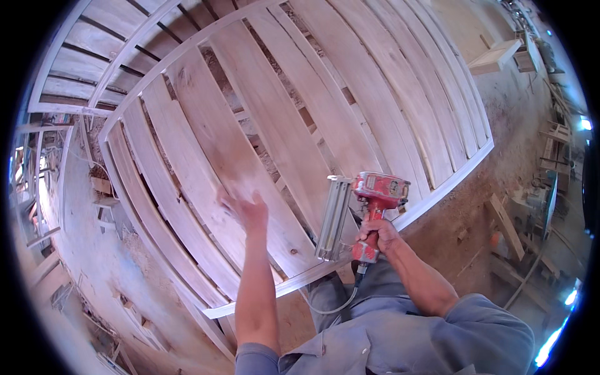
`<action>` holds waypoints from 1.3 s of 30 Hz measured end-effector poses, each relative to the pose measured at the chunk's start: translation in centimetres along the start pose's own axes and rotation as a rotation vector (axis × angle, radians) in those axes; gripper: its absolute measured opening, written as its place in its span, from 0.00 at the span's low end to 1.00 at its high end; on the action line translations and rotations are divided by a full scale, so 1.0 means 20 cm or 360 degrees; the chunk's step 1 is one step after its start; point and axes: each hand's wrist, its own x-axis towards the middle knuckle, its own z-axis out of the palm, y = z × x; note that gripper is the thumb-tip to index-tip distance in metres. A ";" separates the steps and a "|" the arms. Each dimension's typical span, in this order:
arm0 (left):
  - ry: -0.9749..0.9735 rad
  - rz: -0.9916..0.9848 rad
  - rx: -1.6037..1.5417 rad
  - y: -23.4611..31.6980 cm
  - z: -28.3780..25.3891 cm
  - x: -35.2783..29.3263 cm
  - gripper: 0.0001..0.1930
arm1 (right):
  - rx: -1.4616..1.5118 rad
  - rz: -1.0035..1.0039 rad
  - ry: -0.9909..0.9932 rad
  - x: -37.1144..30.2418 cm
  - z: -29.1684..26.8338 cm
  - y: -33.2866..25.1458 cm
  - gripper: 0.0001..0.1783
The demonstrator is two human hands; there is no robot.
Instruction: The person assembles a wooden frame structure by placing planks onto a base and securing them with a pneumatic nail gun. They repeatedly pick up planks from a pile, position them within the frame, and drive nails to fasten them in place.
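Observation:
My right hand (382,235) is wrapped around the handle of a red pneumatic nail gun (379,192), close to my body at the near edge of a slatted wooden frame. A grey magazine runs down the tool's left side, and an air hose (331,310) leaves the bottom of its handle. Over the boards to the left, my left hand (249,214) is stretched out with its fingers apart, slightly blurred and holding nothing. Whether it touches the wood I cannot tell. Wide boards (281,125) with gaps between them lie across the frame, bordered by a pale rail (447,180).
Beyond the far left edge stands another slatted wooden piece (81,65). Wood offcuts lie on the dusty floor at the left, and a loose plank (505,226) lies at the right. A wooden block-like piece (495,57) sits past the far right corner.

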 end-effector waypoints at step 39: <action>-0.0234 -0.0112 0.0510 0.14 0.22 -0.15 0.50 | -0.1659 -0.1281 0.0938 0.20 0.06 -0.61 0.16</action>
